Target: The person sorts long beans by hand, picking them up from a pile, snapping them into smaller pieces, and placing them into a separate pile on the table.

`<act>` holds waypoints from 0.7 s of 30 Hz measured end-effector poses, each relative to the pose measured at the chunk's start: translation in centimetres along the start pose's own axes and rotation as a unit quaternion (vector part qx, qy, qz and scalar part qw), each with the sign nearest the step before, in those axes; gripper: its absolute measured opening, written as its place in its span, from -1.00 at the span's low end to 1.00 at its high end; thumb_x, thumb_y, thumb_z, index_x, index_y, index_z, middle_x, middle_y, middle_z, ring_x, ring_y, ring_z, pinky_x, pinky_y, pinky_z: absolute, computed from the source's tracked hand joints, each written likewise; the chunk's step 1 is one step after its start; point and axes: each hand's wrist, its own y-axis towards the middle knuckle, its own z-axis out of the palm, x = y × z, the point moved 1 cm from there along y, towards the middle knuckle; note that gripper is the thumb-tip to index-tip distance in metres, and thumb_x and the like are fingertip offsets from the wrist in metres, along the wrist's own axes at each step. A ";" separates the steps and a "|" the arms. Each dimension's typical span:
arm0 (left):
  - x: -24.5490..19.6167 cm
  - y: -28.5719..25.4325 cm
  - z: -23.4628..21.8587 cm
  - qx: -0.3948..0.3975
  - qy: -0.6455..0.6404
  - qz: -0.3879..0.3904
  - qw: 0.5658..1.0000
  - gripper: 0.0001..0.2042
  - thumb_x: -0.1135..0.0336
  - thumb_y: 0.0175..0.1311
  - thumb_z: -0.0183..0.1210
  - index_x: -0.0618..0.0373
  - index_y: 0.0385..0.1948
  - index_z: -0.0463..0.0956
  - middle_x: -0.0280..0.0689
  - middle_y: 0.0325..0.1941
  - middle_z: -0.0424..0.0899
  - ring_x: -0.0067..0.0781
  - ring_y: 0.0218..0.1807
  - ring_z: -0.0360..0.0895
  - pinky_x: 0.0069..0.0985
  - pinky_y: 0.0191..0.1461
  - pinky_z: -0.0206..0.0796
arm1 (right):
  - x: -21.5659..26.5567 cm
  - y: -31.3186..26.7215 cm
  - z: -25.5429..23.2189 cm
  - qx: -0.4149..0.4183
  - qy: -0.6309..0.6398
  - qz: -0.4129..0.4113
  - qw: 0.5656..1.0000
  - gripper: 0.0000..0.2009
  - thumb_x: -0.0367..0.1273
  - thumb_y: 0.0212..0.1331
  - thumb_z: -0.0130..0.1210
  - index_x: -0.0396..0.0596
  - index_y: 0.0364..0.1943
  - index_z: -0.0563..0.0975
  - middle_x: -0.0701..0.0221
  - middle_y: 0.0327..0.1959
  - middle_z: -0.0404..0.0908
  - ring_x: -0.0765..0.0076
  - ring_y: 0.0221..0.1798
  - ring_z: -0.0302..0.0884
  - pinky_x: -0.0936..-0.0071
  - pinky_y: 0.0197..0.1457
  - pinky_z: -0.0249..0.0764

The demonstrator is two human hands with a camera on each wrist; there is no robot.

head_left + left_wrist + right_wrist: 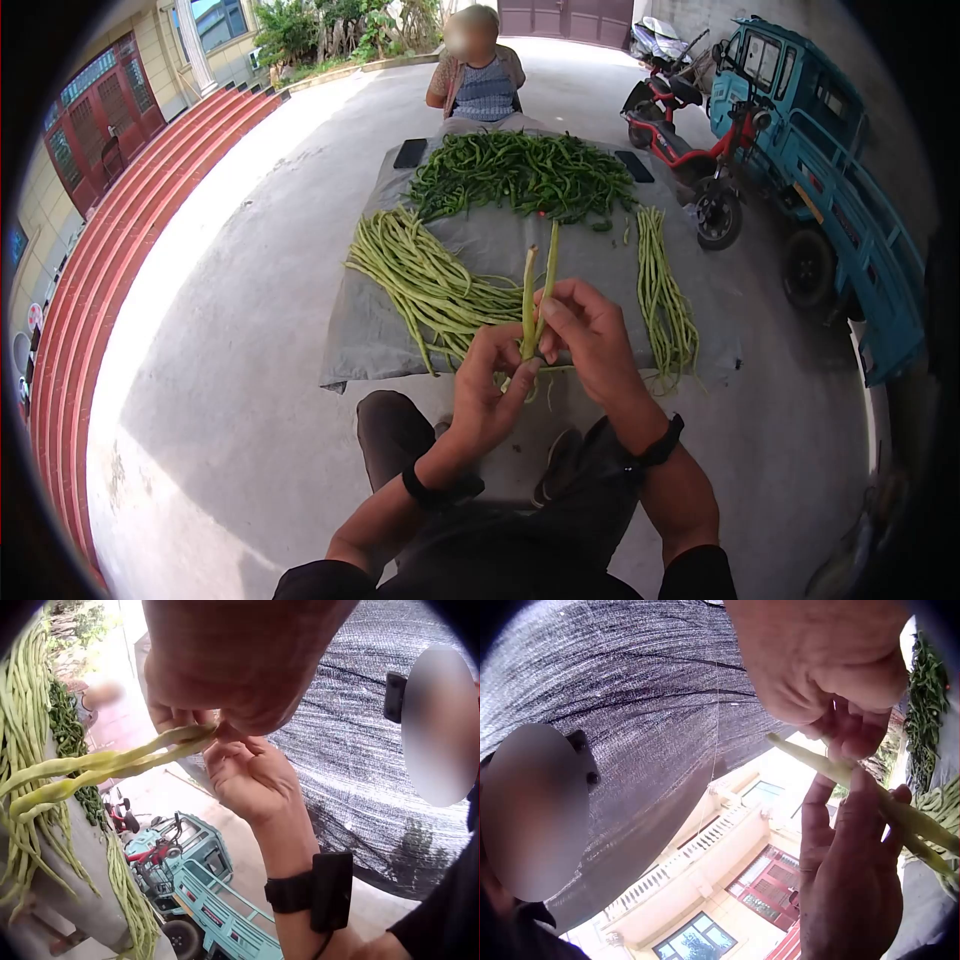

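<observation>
Two pale green long beans point(529, 305) stand up between the hands in the head view, just past the near edge of the table. The left hand point(492, 390) grips them low down, thumb across them, as the right wrist view also shows on the bean point(810, 758). Close beside it, the right hand point(597, 335) pinches at the beans with thumb and fingers. In the left wrist view the beans point(105, 766) stretch away from both hands; the exact spot the right fingertips hold is partly hidden.
On the grey-covered table point(490, 245) lie a large bean pile point(420, 275), a smaller bean bundle point(660, 290), a heap of green peppers point(520, 170) and two phones point(410, 153). A person point(482, 80) sits opposite. A red scooter point(665, 125) and teal cargo tricycle point(800, 120) stand right.
</observation>
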 end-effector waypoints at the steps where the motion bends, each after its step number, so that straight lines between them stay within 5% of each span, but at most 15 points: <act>1: -0.1 -0.1 -0.1 -0.005 0.012 0.005 1.000 -0.71 0.59 0.40 0.25 0.20 0.10 0.48 -0.37 -0.27 0.53 -0.58 -0.26 0.51 -0.49 -0.13 0.46 | 0.0 0.0 0.1 0.005 -0.009 0.001 1.000 -0.79 -0.34 0.58 0.09 -0.23 0.02 0.58 0.42 -0.25 0.65 0.64 -0.38 0.55 0.61 -0.35 0.50; 12: -0.3 -1.2 -1.9 -0.021 0.041 -0.023 0.999 -0.90 0.44 0.53 0.19 0.19 -0.17 0.44 -0.29 -0.23 0.63 -0.45 -0.23 0.57 -0.41 -0.10 0.44 | 0.7 -1.6 2.2 0.041 -0.141 -0.040 0.988 -0.88 -0.42 0.53 0.14 -0.20 -0.07 0.58 0.50 -0.34 0.62 0.71 -0.43 0.50 0.62 -0.39 0.46; 18: -1.7 -1.2 -2.8 -0.014 0.041 -0.052 0.998 -0.89 0.38 0.50 0.24 0.19 -0.16 0.53 -0.34 -0.24 0.65 -0.47 -0.18 0.58 -0.38 -0.01 0.43 | 1.5 -2.3 3.4 0.047 -0.224 -0.057 0.972 -0.89 -0.47 0.42 0.19 -0.26 -0.13 0.59 0.34 -0.35 0.66 0.55 -0.40 0.53 0.45 -0.32 0.46; 21: -1.8 -1.4 -3.2 -0.008 0.079 -0.043 0.996 -0.88 0.41 0.46 0.28 0.21 -0.18 0.52 -0.32 -0.26 0.65 -0.45 -0.21 0.58 -0.39 -0.05 0.44 | 0.4 -2.4 3.5 0.040 -0.259 -0.138 0.955 -0.87 -0.49 0.40 0.19 -0.28 -0.09 0.59 0.27 -0.32 0.63 0.41 -0.33 0.57 0.37 -0.24 0.48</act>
